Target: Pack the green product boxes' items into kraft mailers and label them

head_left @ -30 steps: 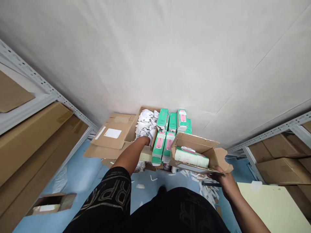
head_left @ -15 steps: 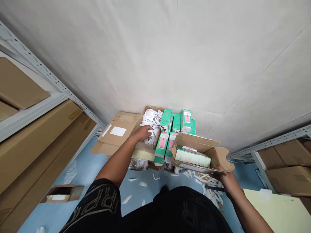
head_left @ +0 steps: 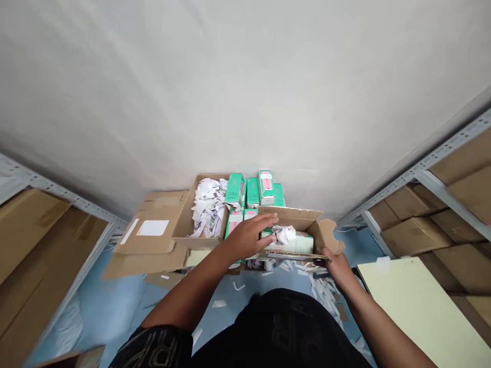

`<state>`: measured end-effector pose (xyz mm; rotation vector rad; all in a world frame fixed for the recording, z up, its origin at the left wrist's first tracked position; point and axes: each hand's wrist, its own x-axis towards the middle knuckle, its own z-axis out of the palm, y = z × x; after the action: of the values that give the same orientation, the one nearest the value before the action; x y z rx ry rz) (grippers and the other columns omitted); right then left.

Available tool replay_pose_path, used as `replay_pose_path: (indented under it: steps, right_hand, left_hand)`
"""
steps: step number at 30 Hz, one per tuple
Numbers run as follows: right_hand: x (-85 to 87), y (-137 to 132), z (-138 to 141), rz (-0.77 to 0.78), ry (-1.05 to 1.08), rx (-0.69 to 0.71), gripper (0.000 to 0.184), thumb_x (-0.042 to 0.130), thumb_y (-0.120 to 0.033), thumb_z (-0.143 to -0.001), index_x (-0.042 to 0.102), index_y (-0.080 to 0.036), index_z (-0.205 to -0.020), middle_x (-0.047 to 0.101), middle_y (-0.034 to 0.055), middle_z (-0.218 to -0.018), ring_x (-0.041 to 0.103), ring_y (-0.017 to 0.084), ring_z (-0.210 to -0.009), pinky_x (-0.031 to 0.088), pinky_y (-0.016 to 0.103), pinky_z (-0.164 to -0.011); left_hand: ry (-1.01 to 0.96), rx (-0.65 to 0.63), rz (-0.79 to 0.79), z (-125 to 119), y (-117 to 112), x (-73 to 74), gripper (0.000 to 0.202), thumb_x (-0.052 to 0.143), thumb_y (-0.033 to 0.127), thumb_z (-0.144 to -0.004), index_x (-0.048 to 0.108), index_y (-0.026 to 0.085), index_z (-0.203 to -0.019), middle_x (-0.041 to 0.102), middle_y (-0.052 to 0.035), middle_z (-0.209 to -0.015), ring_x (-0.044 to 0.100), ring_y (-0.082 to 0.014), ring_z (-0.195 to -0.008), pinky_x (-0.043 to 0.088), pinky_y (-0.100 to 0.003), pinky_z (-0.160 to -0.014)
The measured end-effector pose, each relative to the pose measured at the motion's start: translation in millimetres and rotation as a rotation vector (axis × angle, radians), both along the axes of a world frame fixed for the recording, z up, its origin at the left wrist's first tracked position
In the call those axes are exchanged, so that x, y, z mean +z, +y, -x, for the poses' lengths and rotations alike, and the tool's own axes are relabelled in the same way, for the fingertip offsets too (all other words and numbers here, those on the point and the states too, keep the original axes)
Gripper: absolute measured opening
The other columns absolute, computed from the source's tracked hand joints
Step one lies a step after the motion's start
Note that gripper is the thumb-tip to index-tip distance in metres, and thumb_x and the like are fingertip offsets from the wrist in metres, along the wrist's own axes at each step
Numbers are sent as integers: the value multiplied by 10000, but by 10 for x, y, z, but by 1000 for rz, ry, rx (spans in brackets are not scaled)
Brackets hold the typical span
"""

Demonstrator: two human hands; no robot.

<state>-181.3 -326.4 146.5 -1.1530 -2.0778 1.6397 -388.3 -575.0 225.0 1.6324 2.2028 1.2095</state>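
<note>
Under crumpled paper (head_left: 286,235), green box (head_left: 304,245) part-hidden

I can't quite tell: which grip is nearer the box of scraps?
Left. The left grip is just right of that box; the right grip is farther right, holding the carton.

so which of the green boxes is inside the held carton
The green box lying inside the open carton in the right hand; the other green boxes sit outside it, nearer the wall.
</note>
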Motion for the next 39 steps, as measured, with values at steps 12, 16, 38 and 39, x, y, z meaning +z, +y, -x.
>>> replay_pose_path:
  steps: [12, 16, 38, 39]
  right_hand:
    - [-171, 276, -1312, 54, -70, -388, 290, 571, -448, -794, 697, -189, -828, 738, 95, -826, 706, 286, -797, 587, 363, -668]
    - [-372, 445, -2029, -73, -220, -458, 395, 539, -461, -827, 733, -197, -1049, 756, 131, -1098, 688, 337, -1084, 566, 416, -883]
    - [-1305, 1512, -4726, -71, -84, -815, 776, 319, -680, -1003, 276, -237, -1638, 362, 84, -1657, 315, 257, -1545, 285, 487, -1246]
    - [-1360, 1546, -4729, -71, -68, -810, 778, 335, -677, -1002, 252, -245, -1645, 338, 81, -1668, 312, 258, -1547, 298, 488, -1240]
  left_hand:
    - [-811, 12, 49, -635, 1292, -804, 630, 588, 440, -909, 479, 209, -1485, 610, -106, -1434, 621, -273, -1257, 513, -396, -1037]
    - [-812, -58, 184, -1188, 1925, -1027, 608, 570, 379, -878, 552, 207, -1461, 671, -70, -1378, 626, -278, -1263, 466, -410, -1102]
    - [-339, -703, 399, -3928, 4888, -1984, 655, 439, 525, -990, 465, 163, -1535, 399, -129, -1636, 321, -262, -1541, 198, -453, -1289]
    - [-310, -734, 405, -3937, 4989, -2058, 663, 430, 532, -995, 443, 170, -1549, 368, -124, -1654, 290, -257, -1554, 186, -455, -1292]
